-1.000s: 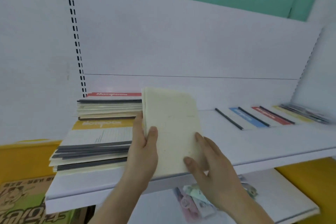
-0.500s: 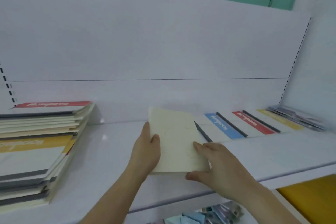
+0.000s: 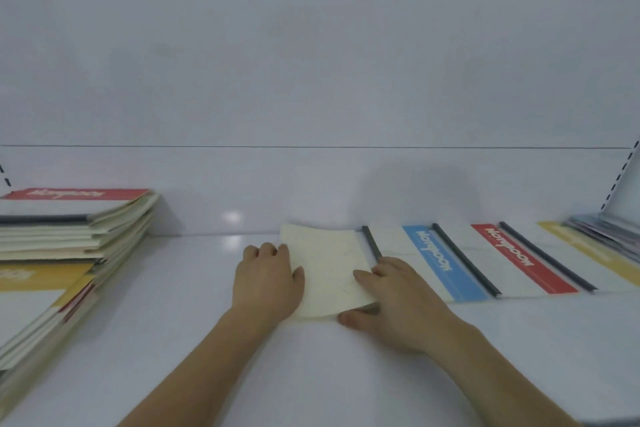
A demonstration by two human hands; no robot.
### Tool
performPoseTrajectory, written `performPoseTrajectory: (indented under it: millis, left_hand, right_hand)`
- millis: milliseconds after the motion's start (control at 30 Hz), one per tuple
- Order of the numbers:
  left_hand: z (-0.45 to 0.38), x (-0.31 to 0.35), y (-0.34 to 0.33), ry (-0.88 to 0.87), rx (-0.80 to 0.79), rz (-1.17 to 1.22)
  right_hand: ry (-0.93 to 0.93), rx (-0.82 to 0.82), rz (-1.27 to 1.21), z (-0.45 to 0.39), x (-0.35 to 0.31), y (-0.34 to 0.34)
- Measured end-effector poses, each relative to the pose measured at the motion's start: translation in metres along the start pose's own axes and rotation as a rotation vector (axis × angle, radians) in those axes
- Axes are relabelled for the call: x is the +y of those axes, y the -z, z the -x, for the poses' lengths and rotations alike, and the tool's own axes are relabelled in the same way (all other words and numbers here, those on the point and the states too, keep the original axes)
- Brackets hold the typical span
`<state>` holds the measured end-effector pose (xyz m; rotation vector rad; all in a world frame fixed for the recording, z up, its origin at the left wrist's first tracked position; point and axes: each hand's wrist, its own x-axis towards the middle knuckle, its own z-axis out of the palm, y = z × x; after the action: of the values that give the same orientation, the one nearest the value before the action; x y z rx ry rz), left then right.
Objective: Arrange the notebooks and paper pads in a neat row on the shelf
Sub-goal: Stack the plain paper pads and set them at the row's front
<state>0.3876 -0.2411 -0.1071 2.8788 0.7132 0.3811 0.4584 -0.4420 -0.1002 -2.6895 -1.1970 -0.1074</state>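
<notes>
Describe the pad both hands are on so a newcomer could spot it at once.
Start at the white shelf and follow the row of notebooks lying flat along its back right. At the row's left end, beside the blue-banded notebook, lies the cream pad, with the left hand on its left edge and the right hand at its near right corner. Unlike its neighbours, it has no colour band or lettering.

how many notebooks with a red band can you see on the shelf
2: one red-banded notebook tops the left stack, another red-banded notebook lies in the right-hand row. Others may hide inside the stack.
</notes>
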Motion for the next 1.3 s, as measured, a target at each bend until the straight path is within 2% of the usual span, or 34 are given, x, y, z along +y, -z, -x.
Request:
performPoseTrajectory:
  millis: [100, 300, 433, 533, 767, 933, 1200, 1300]
  left_hand:
    - [0.001, -0.002, 0.003, -0.052, -0.049, -0.019]
    - [0.011, -0.027, 0.016, -0.182, -0.264, -0.033]
    - [0.011, -0.035, 0.023, -0.253, -0.319, -0.045]
    - [0.011, -0.039, 0.024, -0.281, -0.308, -0.035]
    - [0.015, -0.043, 0.023, -0.418, -0.153, -0.243]
    - [0.022, -0.041, 0.021, -0.421, -0.090, -0.279]
    - [0.026, -0.044, 0.019, -0.311, -0.204, -0.038]
    - [0.030, -0.041, 0.018, -0.290, -0.198, 0.040]
  right_hand:
    - [-0.005, -0.005, 0.021, -0.004, 0.004, -0.004]
    - [0.005, -0.016, 0.009, -0.012, 0.009, -0.003]
    - [0.024, -0.022, -0.009, -0.014, 0.006, -0.003]
    - [0.029, -0.005, -0.031, -0.013, 0.007, -0.002]
    - [0.062, 0.038, 0.025, -0.013, 0.008, -0.003]
    - [0.084, 0.038, 0.050, -0.011, 0.007, -0.005]
    - [0.048, -0.026, 0.022, -0.010, 0.004, 0.000]
    - [0.046, -0.039, 0.036, -0.008, 0.002, 0.000]
